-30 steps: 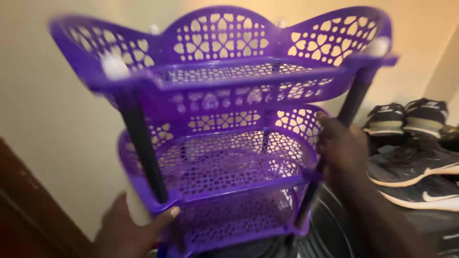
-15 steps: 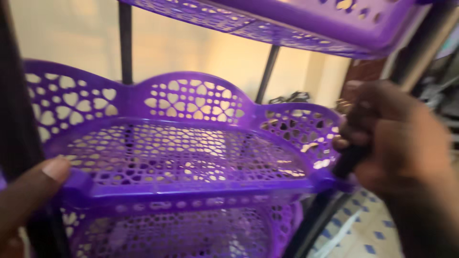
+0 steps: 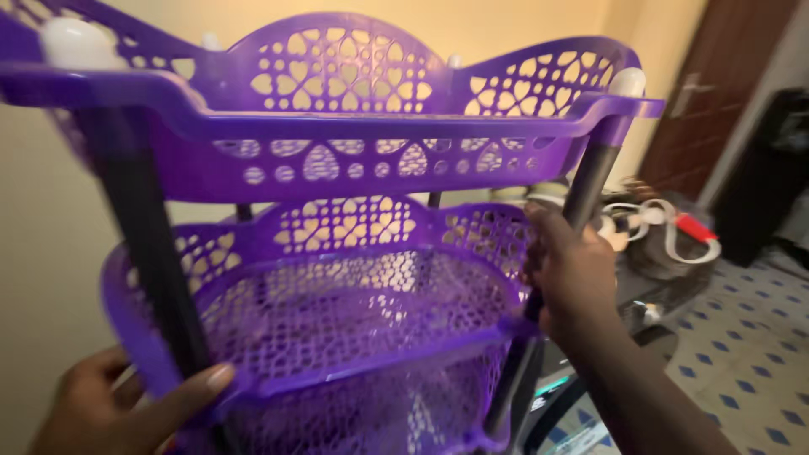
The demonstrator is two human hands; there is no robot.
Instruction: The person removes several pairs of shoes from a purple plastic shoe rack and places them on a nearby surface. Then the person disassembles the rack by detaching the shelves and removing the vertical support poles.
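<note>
1. A purple plastic rack (image 3: 337, 211) with lattice-cut tiers fills most of the view, held up close between the person's two hands.
2. Behind the rack stands a pale wall (image 3: 50, 253), very near its back edge; the open room lies to the right, over a blue-patterned tile floor (image 3: 750, 354).
3. On that right side a dark wooden door (image 3: 708, 93) stands farther back, and a heap of white cables (image 3: 657, 223) lies low beyond the rack's front right post.
4. The right hand (image 3: 569, 274) is wrapped round the dark front right post (image 3: 581, 194), its grip closed on the post just above the rim of the middle tier (image 3: 354, 329).
5. The left hand (image 3: 118, 409) sits at the lower left corner, its grip closed on the rack there, thumb lying along the middle tier's front rim beside the front left post (image 3: 156, 244).
6. The top tier (image 3: 337, 126) rises above both hands, with white caps on its corner posts.
</note>
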